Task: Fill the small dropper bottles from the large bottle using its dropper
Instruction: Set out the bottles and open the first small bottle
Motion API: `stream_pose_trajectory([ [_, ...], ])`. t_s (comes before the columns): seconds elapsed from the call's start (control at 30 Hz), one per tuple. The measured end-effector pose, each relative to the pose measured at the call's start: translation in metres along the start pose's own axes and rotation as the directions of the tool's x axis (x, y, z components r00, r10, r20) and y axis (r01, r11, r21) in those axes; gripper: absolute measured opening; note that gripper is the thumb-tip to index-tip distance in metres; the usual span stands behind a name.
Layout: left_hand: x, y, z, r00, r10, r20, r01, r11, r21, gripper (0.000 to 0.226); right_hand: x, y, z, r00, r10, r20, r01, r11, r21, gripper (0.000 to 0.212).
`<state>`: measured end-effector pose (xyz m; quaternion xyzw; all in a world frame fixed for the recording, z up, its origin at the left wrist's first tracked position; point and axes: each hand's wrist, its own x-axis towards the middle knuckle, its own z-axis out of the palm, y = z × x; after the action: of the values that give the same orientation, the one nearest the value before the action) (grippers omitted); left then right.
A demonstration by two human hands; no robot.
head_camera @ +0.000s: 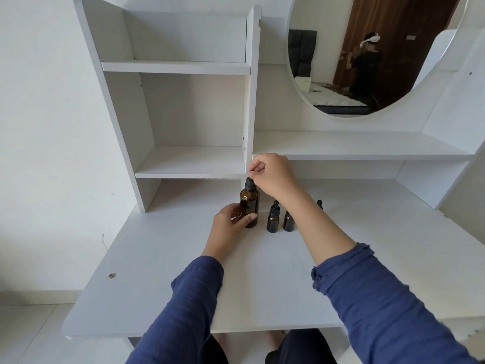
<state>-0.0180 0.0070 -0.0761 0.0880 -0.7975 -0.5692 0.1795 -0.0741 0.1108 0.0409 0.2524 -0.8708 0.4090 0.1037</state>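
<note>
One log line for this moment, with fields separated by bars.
left hand: holds large bottle | right hand: pinches dropper cap | small bottles: standing alongside

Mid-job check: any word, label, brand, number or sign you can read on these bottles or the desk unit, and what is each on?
No text can be read.
Large amber glass bottle with black dropper cap: no label shows.
Small amber glass dropper bottles: no label shows.
White box reflected in the round mirror: a faint mark, too small to read.
</note>
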Motion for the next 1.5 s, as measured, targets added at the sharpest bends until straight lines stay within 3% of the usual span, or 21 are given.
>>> stream_pose_trajectory([
  [0.1, 0.001, 0.0, 0.0, 1.0, 0.004, 0.001, -0.004, 1.0, -0.001, 0.044, 0.0, 0.002, 0.001, 0.999, -0.005, 0.036, 0.003, 0.998, 0.058, 0.023],
  [0.23, 0.001, -0.001, 0.0, 1.0, -0.001, 0.002, 0.001, 1.0, -0.003, 0.046, -0.003, 0.005, 0.007, 1.0, -0.029, -0.005, 0.029, 1.0, -0.01, 0.01],
  [0.33, 0.001, -0.001, 0.0, 1.0, 0.0, 0.002, 0.0, 1.0, -0.002, 0.047, -0.002, 0.003, 0.008, 0.998, -0.031, -0.058, 0.033, 0.999, 0.031, 0.006],
  [0.57, 0.001, -0.002, 0.0, 1.0, 0.003, 0.015, -0.004, 1.0, 0.009, 0.047, 0.012, -0.013, -0.018, 0.979, -0.094, -0.183, 0.11, 0.991, 0.076, 0.011],
  [0.87, 0.001, -0.001, 0.0, 1.0, -0.003, 0.016, 0.003, 1.0, 0.014, 0.045, 0.024, -0.024, -0.035, 0.96, -0.16, -0.229, 0.178, 0.982, 0.06, 0.009],
  [1.33, -0.002, 0.003, 0.002, 1.0, 0.007, 0.011, -0.008, 0.999, 0.045, 0.046, -0.008, 0.009, -0.004, 0.995, -0.102, -0.007, 0.102, 0.994, 0.035, 0.015],
  [1.5, -0.002, 0.004, 0.002, 1.0, 0.017, 0.017, -0.017, 0.998, 0.052, 0.046, -0.025, 0.022, -0.007, 0.997, -0.068, -0.023, 0.069, 0.994, 0.09, 0.023],
])
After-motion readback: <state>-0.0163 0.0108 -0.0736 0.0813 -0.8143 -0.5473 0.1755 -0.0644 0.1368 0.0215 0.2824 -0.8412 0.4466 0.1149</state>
